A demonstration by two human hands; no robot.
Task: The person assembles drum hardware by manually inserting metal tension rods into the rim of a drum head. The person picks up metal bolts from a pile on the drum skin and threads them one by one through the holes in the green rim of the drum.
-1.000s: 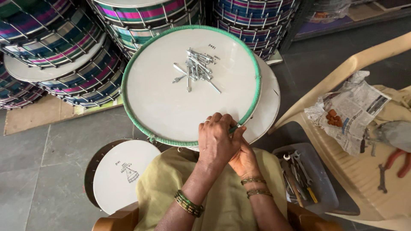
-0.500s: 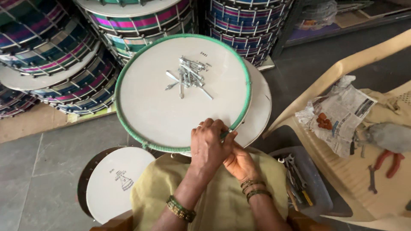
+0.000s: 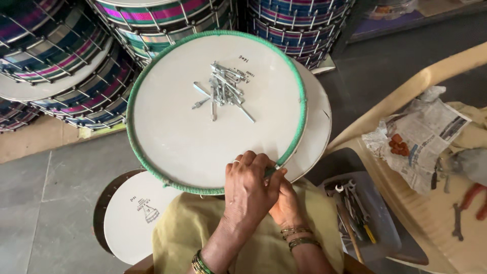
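**Hands at the near rim of a green-edged drumhead**

A grey tiled floor [image 3: 45, 203] runs under stacks of striped drums [image 3: 76, 66] that fill the far side of the workshop. The landmark is the white drumhead with a green-wrapped hoop [image 3: 167, 132], lying flat across the person's lap. On its skin, toward the far side, sits a loose pile of metal tension bolts [image 3: 223, 89]. Beneath it, showing past its right edge, lies a second plain white drumhead [image 3: 317, 122]; below its left edge a smaller white drum with a dark rim [image 3: 127, 218] rests on the floor.

Both hands meet at the near rim of the green hoop. The left hand [image 3: 248, 190] lies on top, fingers curled and closed over the rim; the right hand [image 3: 286, 203] is tucked under it, fingers bunched at the same spot. What they pinch is hidden, so I cannot tell.

To the right of the drumhead stand a grey tray of wrenches [image 3: 365, 213] and a cream plastic chair [image 3: 431, 213] carrying crumpled newspaper [image 3: 421, 137].

The risk, as I judge it: the drumhead is only balanced on the lap, so a hard pull at the rim could tilt it and send the bolts sliding to the floor.
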